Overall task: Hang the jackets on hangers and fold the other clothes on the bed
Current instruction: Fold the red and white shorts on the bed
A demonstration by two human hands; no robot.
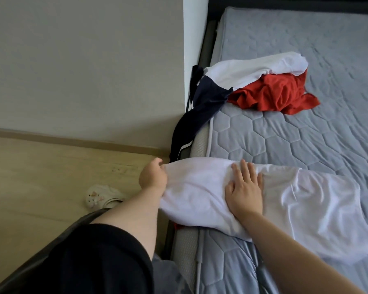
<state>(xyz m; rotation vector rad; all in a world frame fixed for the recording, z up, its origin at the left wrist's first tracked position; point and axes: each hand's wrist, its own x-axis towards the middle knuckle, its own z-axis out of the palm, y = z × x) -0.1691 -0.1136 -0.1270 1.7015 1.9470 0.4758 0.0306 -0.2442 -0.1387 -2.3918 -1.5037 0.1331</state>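
I am folding a white cloth [295, 200] on the grey bed [306, 141]. My left hand [153, 177] pinches its edge at 9 o'clock. My right hand [243, 187] presses it flat, fingers straight. Next, I think, I must fold that edge over neatly. More clothes [272, 94] wait at 12 o'clock. The wood floor [40, 177] is at 9 o'clock.

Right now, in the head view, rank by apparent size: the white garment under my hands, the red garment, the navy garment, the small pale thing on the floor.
1. white garment: largest, though nearest the camera.
2-3. red garment and navy garment: too alike to rank.
4. small pale thing: smallest.
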